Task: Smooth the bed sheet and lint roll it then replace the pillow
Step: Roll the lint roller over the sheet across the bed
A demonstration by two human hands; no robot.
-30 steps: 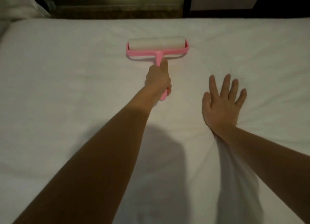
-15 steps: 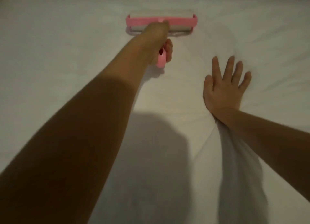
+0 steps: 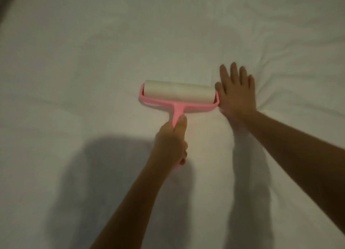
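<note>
A: Left hand (image 3: pixel 170 142) grip?
B: Curled tight round the pink handle (image 3: pixel 176 112), thumb lying along the top, pointing to 12.
A: Roller (image 3: pixel 178 94) where?
B: Lying on the sheet (image 3: pixel 93 52) mid-frame. White roll set crosswise, 9 to 3, in a pink frame. Handle running down toward 6 into left hand.
A: Right hand (image 3: pixel 236 92)?
B: Pressing flat on sheet, fingers straight and close together, pointing to 12. Holding nothing. Sitting just at 3 of roller's end; touching it or not, cannot tell.
A: Sheet state?
B: White, filling the view. Creased with folds (image 3: pixel 291 92) fanning out at 1 to 3 of right hand, smoother at 9 of roller. Dark arm shadows (image 3: pixel 112 164) at 6.
</note>
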